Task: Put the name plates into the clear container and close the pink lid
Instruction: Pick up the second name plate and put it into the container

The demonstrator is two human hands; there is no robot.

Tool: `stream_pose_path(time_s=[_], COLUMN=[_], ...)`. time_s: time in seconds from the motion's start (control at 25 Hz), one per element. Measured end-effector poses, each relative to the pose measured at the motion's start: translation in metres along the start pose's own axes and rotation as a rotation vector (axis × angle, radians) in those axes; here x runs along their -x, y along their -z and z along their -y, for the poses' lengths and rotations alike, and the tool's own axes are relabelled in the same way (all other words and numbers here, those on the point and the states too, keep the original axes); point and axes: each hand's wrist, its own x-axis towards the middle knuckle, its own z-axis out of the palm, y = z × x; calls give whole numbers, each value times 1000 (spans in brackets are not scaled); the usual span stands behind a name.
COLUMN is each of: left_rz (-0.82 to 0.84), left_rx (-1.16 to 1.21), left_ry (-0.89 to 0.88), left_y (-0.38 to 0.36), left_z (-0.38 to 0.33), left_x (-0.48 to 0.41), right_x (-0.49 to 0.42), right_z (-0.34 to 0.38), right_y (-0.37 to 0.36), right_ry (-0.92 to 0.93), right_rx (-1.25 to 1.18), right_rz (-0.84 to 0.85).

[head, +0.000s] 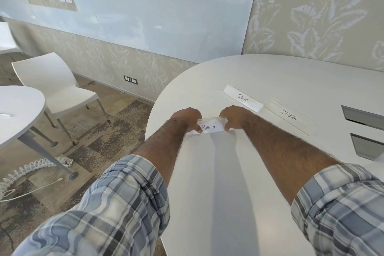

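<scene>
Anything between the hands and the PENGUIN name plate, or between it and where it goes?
Nothing: the left hand and right hand pinch the ends of the PENGUIN plate. The container is not in view, so that path cannot be judged.

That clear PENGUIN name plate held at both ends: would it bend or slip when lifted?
Probably stiff: the PENGUIN name plate shows straight edges between the left hand and right hand pinching its ends. Likely slippery: the clear plastic looks glossy. It seems thin, so probably light.
</scene>
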Motion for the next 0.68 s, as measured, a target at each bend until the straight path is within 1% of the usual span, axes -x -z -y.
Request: stream_pose_path(time_s=[0.12, 0.32, 0.68], left_rz=[-34, -27, -71], left_rx=[10, 1, -53], left_ry=[1, -27, -126], left_y=[-2, 4, 34], left_z=[0, -12, -76], left_x=[0, 5, 23], right_x=[4, 21, 85], right_z=[0, -6, -45], right_y=[1, 5, 37], right_ry=[-10, -33, -118], right_rx=[-16, -1, 30], right_rz=[-4, -17, -87])
